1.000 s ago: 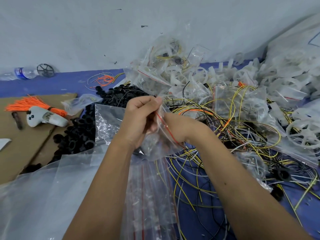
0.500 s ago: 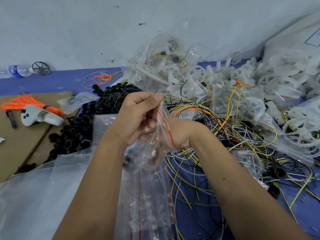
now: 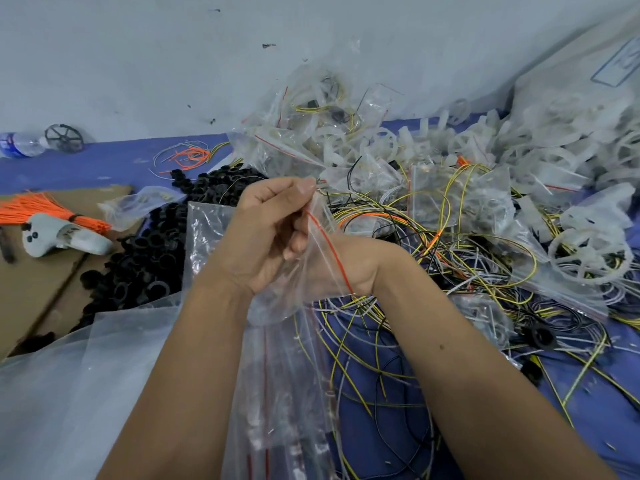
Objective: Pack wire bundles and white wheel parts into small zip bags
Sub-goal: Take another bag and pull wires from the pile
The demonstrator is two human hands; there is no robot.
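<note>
Left hand (image 3: 263,233) risen, fingers pinching crinkly clear zip bag (image 3: 311,258) (red-striped), right hand (image 3: 349,268) gripping it

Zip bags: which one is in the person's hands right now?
The small zip bag with the red seal line, pinched at its top by the left hand, right hand behind it. The others lie loose.
</note>
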